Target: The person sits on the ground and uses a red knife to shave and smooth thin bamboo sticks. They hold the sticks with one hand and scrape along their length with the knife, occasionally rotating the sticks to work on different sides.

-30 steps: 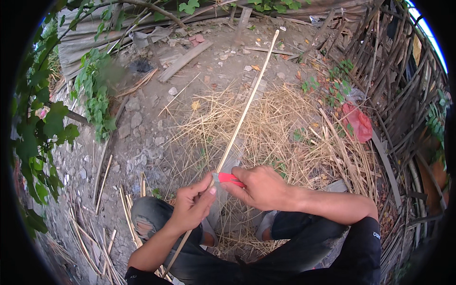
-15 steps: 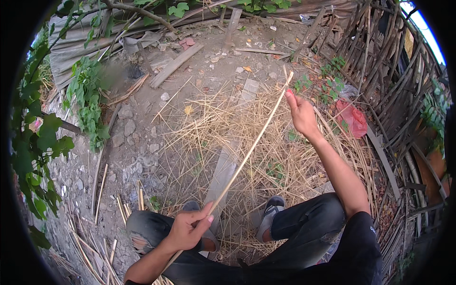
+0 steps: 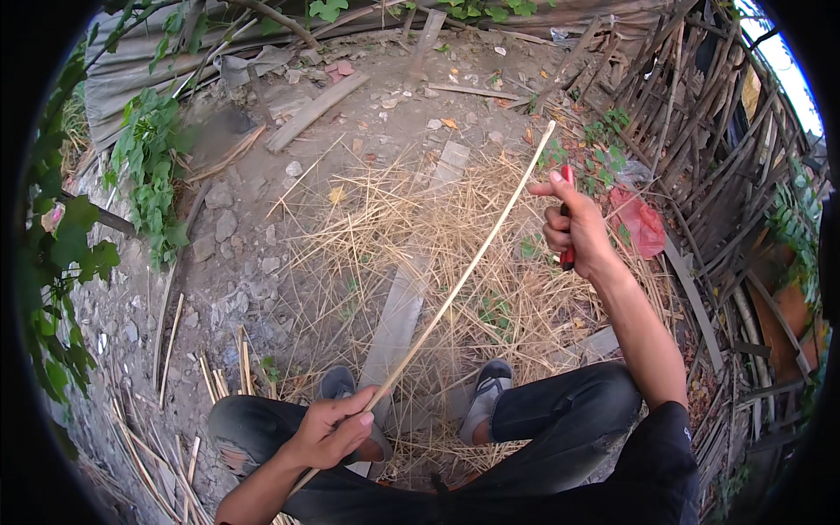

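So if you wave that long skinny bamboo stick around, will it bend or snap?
Probably it bends a bit: the bamboo strip is very long and thin, gripped only at its lower end by the left hand, yet stays nearly straight, so fairly springy. It looks light, since one hand carries it. It could split lengthwise; thin slivers like it litter the ground.

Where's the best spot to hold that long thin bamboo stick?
Probably near its lower end, coming from the side, as the left hand does now. The bamboo stick is long, thin and slanted up and away, so a grip low down steadies it and leaves the length free. The right hand, holding a red-handled tool, is up near the tip.
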Demonstrator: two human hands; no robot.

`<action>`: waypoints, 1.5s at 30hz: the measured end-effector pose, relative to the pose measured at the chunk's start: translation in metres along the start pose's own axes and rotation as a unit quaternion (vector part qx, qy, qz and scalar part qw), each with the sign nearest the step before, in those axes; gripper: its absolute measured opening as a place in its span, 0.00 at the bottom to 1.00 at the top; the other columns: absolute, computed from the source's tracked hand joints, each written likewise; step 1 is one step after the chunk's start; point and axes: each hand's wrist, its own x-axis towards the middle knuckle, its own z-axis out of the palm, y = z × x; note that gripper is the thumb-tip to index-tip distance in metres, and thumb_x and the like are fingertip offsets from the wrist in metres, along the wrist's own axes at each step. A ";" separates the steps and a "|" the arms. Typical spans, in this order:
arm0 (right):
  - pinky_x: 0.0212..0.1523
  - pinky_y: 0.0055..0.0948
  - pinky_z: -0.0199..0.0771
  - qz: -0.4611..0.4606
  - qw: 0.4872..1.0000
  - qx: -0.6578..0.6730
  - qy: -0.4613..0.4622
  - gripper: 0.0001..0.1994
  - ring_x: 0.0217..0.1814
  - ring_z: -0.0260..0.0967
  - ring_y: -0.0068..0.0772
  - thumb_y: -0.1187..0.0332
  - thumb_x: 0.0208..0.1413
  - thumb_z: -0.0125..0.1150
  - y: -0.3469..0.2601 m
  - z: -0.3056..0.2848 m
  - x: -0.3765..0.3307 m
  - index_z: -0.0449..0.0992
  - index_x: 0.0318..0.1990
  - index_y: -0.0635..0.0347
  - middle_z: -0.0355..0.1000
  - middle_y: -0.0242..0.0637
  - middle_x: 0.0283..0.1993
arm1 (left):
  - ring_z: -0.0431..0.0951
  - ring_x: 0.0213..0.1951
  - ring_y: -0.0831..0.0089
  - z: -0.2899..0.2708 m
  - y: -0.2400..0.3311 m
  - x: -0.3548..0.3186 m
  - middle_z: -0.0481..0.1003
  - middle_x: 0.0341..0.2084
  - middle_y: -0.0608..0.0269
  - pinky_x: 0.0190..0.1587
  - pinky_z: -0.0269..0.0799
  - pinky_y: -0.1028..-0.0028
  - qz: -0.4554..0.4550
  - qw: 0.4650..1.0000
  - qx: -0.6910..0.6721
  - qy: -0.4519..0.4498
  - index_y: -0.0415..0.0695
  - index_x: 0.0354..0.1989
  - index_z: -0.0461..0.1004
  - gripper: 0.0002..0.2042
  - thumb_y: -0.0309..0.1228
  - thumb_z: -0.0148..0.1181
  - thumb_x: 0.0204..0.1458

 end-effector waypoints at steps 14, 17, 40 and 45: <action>0.19 0.22 0.50 0.040 0.978 -0.057 -0.198 0.15 0.17 0.51 0.12 0.60 0.70 0.63 0.061 0.118 -0.071 0.72 0.31 0.55 0.59 0.19 0.18 | 0.59 0.15 0.88 0.015 0.010 0.019 0.65 0.21 0.71 0.19 0.56 0.82 -0.014 0.998 -0.058 0.035 0.35 0.75 0.58 0.23 0.30 0.42 0.75; 0.18 0.23 0.47 0.045 0.988 0.012 -0.148 0.11 0.15 0.48 0.14 0.65 0.70 0.60 0.055 0.108 -0.043 0.70 0.33 0.55 0.56 0.19 0.18 | 0.64 0.14 0.87 0.014 0.002 0.020 0.70 0.22 0.66 0.19 0.59 0.82 0.009 0.998 -0.032 0.055 0.34 0.74 0.60 0.23 0.32 0.42 0.75; 0.31 0.42 0.69 -0.161 0.885 -0.437 -0.019 0.25 0.24 0.67 0.40 0.50 0.74 0.52 0.034 0.048 -0.022 0.76 0.35 0.66 0.68 0.46 0.21 | 0.67 0.29 0.90 0.024 -0.011 0.013 0.73 0.24 0.76 0.31 0.63 0.82 0.013 0.973 0.161 0.167 0.34 0.62 0.76 0.19 0.28 0.65 0.65; 0.32 0.47 0.70 -0.113 0.885 -0.450 -0.040 0.28 0.23 0.68 0.49 0.47 0.74 0.50 0.033 0.052 -0.026 0.76 0.34 0.68 0.70 0.51 0.22 | 0.67 0.28 0.89 0.025 -0.014 0.016 0.72 0.22 0.74 0.30 0.64 0.81 0.026 0.971 0.168 0.171 0.33 0.61 0.77 0.18 0.27 0.65 0.64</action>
